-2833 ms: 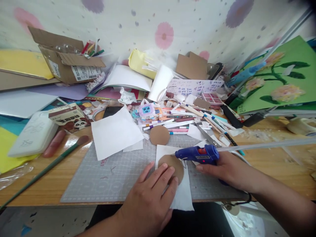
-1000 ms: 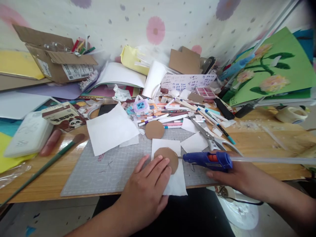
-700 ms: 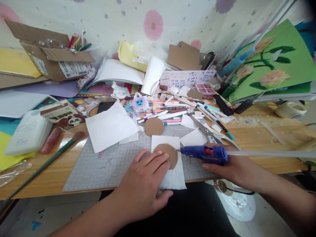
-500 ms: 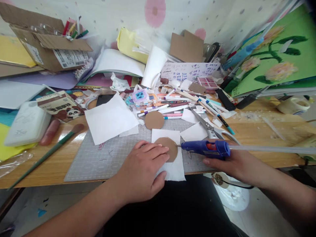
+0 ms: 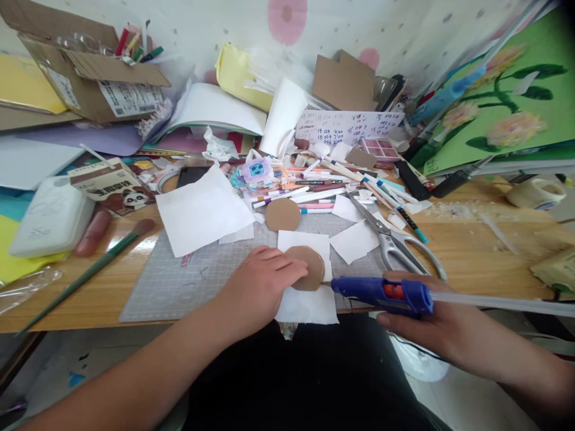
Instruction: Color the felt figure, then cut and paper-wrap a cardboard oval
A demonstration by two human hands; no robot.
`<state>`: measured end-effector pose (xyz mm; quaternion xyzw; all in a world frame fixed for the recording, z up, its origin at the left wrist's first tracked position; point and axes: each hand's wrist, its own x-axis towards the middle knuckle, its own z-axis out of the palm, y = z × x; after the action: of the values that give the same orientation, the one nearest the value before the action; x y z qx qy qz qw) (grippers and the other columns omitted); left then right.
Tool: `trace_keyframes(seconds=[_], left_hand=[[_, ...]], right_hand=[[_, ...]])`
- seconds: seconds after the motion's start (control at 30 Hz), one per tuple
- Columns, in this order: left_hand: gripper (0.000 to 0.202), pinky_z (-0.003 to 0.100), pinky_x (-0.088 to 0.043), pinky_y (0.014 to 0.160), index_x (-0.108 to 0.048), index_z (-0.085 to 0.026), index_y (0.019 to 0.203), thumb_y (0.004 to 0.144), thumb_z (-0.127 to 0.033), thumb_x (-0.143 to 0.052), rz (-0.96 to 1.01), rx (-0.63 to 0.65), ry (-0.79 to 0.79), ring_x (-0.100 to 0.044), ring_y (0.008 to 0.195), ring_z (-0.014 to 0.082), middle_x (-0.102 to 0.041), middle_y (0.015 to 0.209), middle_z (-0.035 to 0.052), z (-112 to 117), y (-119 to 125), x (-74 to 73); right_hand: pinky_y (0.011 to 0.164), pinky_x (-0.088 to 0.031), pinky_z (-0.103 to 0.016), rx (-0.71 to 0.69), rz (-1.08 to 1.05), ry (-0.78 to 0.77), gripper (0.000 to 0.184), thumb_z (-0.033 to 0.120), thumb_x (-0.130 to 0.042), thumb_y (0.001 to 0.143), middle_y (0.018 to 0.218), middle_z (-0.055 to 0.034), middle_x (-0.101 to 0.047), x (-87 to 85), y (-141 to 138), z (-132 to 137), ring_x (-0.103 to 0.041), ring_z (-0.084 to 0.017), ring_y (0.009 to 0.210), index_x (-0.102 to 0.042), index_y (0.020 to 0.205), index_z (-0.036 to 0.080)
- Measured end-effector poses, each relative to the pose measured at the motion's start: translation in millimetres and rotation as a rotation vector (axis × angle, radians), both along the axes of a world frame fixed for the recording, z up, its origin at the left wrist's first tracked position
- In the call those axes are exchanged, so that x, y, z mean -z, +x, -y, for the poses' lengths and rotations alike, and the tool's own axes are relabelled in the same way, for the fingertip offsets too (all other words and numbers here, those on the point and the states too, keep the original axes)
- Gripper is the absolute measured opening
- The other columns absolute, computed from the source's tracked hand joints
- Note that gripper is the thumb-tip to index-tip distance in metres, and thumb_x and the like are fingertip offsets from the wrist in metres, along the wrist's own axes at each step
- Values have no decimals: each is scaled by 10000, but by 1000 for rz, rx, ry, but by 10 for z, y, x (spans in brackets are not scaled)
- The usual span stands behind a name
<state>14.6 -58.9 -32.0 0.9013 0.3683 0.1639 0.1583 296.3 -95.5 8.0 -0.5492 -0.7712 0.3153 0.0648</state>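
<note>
My left hand [image 5: 257,282] rests on a brown cardboard circle [image 5: 311,268], its fingers curled together and pressing the circle's left edge. The circle lies on a white paper square [image 5: 309,299] on the grey cutting mat [image 5: 179,281]. My right hand [image 5: 426,326] grips a blue hot glue gun [image 5: 381,293] with a long clear glue stick trailing right. Its nozzle points left, just right of the circle at the mat's front edge. A second brown circle [image 5: 283,214] lies farther back on the mat.
Scissors [image 5: 395,245] lie right of the circle, with white paper scraps [image 5: 202,209] and a heap of markers [image 5: 323,191] behind. A long paintbrush [image 5: 90,269], panda carton [image 5: 112,187], cardboard box [image 5: 90,72], green flower painting [image 5: 498,108] and tape roll [image 5: 539,193] crowd the wooden desk [image 5: 471,257].
The glue gun has pulled back toward me and slightly right, off the circle. My left hand's fingers have drawn from spread flat to curled at the circle's edge. The camera has tilted down.
</note>
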Motion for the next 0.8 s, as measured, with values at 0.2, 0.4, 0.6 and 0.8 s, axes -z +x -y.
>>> trace_keyframes(seconds=[0.2,0.4,0.6,0.8], left_hand=[[536,301,-388,911,-495,-240,1074,682,100,-363,-47,-18,-137,-599,1039,151,-706,1096,-50,-115,-4,-165],[338,304,-443,822,-533,-238,945,774,13,-386,-78,-18,-200,-596,982,181,-709,1045,-47,-197,6,-282],[278,297,-452,796,-545,-237,919,817,-35,-382,-37,-6,-308,-628,948,169,-718,993,-26,-277,2,-332],[313,279,-434,786,-532,-231,902,767,15,-393,-20,64,-328,-639,946,151,-735,992,-54,-369,-23,-342]], right_hand=[[686,-517,-383,-94,66,78,273,446,-506,873,858,-65,-671,-16,-104,52,-638,-259,772,-644,767,235],[624,-474,-347,-179,80,113,201,346,-489,874,779,-39,-658,-52,-242,38,-625,-234,704,-619,756,247],[604,-435,-291,-202,94,72,119,270,-527,835,740,-17,-633,-133,-433,-52,-600,-187,668,-596,748,227],[567,-387,-254,-217,117,43,101,218,-548,815,706,0,-576,-200,-587,-129,-552,-152,636,-548,715,202]])
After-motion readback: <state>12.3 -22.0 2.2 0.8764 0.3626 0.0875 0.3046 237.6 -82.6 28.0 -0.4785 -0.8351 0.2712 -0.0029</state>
